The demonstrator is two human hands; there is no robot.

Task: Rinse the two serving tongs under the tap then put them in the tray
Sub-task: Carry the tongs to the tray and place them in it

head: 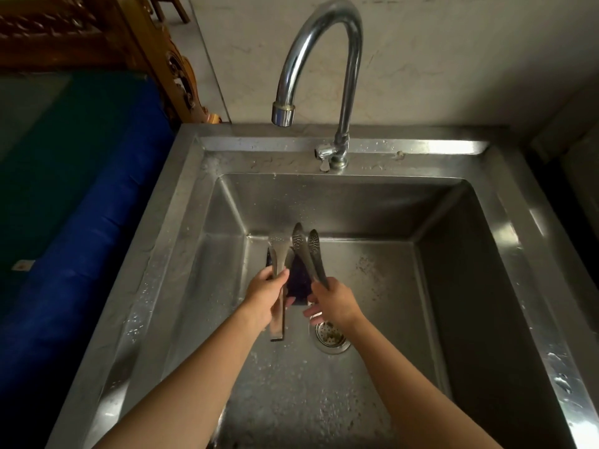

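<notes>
Both steel serving tongs are held over the sink basin [372,209]. My left hand [267,296] grips the flat-bladed tongs [279,254] at mid-length, heads pointing away and the hinge end sticking out towards me. My right hand [334,304] pinches the tongs with perforated oval heads [306,247] near their lower part, some fingers loosely spread. The two pairs stand side by side, tips up and away. The curved chrome tap [324,56] arches above them, and no water runs from its spout [283,113]. No tray is in view.
A round strainer drain [330,338] lies in the wet sink floor just below my right hand. A dark flat object [299,283] lies on the floor between my hands. The tap lever [324,157] sits on the back ledge. A blue surface [81,222] borders the sink's left.
</notes>
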